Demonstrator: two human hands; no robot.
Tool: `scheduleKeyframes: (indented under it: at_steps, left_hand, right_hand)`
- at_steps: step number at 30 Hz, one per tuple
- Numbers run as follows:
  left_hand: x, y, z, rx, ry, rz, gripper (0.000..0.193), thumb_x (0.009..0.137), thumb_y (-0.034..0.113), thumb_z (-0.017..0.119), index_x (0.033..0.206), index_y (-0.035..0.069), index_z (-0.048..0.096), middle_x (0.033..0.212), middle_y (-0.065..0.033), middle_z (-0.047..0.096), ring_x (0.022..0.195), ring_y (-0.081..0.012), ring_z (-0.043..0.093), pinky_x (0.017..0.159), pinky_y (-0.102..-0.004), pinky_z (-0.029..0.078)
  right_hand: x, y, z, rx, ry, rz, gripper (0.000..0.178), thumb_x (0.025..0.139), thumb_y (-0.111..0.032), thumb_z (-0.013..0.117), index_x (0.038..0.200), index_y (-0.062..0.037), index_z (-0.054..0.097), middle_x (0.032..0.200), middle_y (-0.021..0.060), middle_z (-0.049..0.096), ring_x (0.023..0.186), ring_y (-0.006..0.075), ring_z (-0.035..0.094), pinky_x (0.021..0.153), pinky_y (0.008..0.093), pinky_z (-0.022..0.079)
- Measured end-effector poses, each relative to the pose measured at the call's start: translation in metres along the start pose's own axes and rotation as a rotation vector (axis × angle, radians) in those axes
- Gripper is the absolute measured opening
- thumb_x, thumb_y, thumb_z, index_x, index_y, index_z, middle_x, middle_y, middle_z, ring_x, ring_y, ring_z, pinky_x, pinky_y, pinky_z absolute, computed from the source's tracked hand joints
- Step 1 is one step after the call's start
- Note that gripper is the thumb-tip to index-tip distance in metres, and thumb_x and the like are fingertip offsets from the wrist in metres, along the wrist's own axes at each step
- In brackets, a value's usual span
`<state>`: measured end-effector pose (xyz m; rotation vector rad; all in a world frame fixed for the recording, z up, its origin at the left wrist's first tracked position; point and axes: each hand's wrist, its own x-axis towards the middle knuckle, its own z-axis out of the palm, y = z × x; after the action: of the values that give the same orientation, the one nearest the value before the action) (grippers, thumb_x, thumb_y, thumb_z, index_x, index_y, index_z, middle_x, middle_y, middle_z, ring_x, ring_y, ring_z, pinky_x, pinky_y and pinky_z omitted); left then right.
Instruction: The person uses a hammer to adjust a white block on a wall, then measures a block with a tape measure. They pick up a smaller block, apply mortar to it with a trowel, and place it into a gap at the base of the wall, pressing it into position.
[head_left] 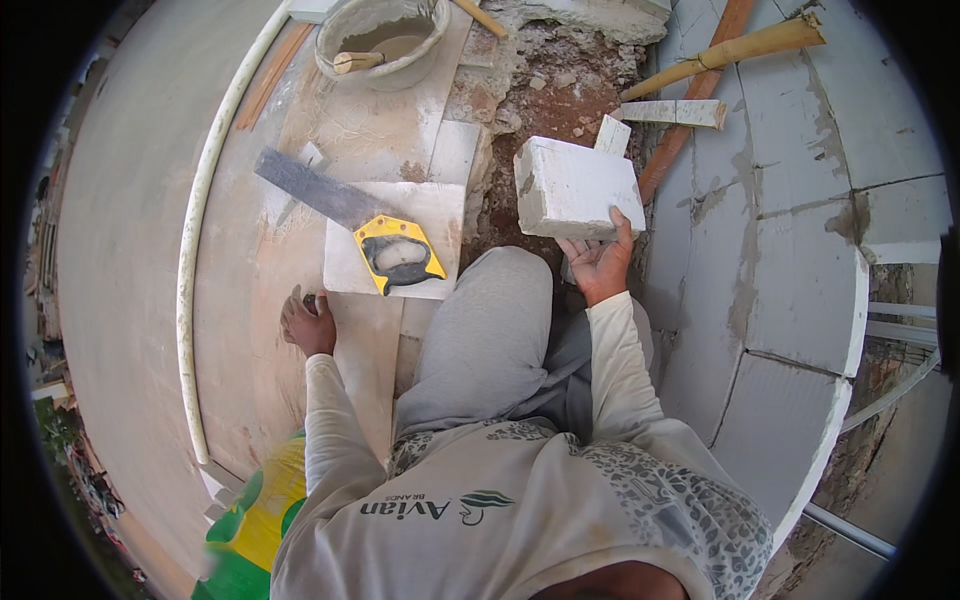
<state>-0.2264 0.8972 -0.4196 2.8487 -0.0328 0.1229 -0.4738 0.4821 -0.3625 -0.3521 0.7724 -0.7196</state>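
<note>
The white block (580, 187) is held by the right hand (598, 262) at its near edge. The thumb is laid against the near face and the fingers are put underneath, only partly bent, probably because the weight must be carried from below. Well to the left of this grip, the left hand (309, 324) is lowered with half-curled fingers; whether something small and dark is pinched there cannot be told. Between the hands, and a little farther ahead, the handsaw (368, 226) is laid flat across a pale slab (443, 208), its yellow handle turned nearer, so it seems easily reached. Beyond the saw, the bucket (432, 62) is stood, apparently where the arms are not hindered.
</note>
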Motion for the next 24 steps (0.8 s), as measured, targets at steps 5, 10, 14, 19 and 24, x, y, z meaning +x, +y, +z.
scheduleKeyframes:
  at_steps: [5, 10, 14, 19, 24]
  left_hand:
    - [0.016, 0.103, -0.06, -0.647, -0.061, 0.251, 0.057, 0.096, 0.038, 0.069, 0.138, 0.003, 0.057, 0.129, -0.0113, 0.064, 0.115, -0.0292, 0.063, 0.102, -0.0468, 0.045]
    - [-0.013, 0.253, -0.083, -1.33, -0.828, 0.197, 0.072, 0.095, 0.037, 0.073, 0.148, -0.003, 0.043, 0.128, -0.0183, 0.062, 0.111, -0.0262, 0.066, 0.1, -0.0379, 0.051]
    - [-0.015, 0.284, -0.067, -1.543, -0.995, 0.061, 0.077, 0.084, 0.032, 0.084, 0.14, -0.003, 0.044, 0.126, -0.02, 0.062, 0.113, -0.0278, 0.065, 0.098, -0.0366, 0.053]
    - [-0.025, 0.291, -0.067, -1.583, -0.826, 0.137, 0.067, 0.081, 0.018, 0.084, 0.133, -0.002, 0.047, 0.124, -0.0189, 0.063, 0.112, -0.0261, 0.065, 0.096, -0.0359, 0.054]
    - [-0.033, 0.311, -0.08, -0.975, -0.282, 0.594, 0.084, 0.071, 0.032, 0.09, 0.132, -0.006, 0.047, 0.117, -0.022, 0.067, 0.102, -0.0333, 0.07, 0.093, -0.0406, 0.054]
  right_hand:
    - [-0.011, 0.008, 0.018, 0.032, -0.09, 0.027, 0.098, 0.079, -0.05, 0.077, 0.154, -0.0088, 0.03, 0.15, 0.0197, 0.039, 0.139, 0.042, 0.043, 0.115, 0.0608, 0.037]
    - [-0.024, 0.032, 0.056, 0.078, -0.198, 0.052, 0.096, 0.081, -0.051, 0.076, 0.154, -0.0083, 0.03, 0.148, 0.0211, 0.041, 0.137, 0.0415, 0.045, 0.113, 0.0616, 0.038]
    - [-0.033, 0.045, 0.075, -0.017, -0.316, 0.043, 0.092, 0.083, -0.049, 0.074, 0.153, -0.0071, 0.03, 0.145, 0.0208, 0.045, 0.135, 0.0399, 0.048, 0.11, 0.0605, 0.041]
    - [-0.025, 0.022, 0.068, -0.323, -0.374, 0.091, 0.098, 0.084, -0.056, 0.071, 0.156, -0.0035, 0.028, 0.149, 0.0229, 0.044, 0.131, 0.0419, 0.052, 0.107, 0.0601, 0.043]
    - [0.035, -0.05, 0.043, -0.818, 0.12, -0.335, 0.076, 0.095, -0.049, 0.064, 0.15, -0.0016, 0.041, 0.142, 0.0234, 0.054, 0.125, 0.0355, 0.059, 0.103, 0.0453, 0.047]
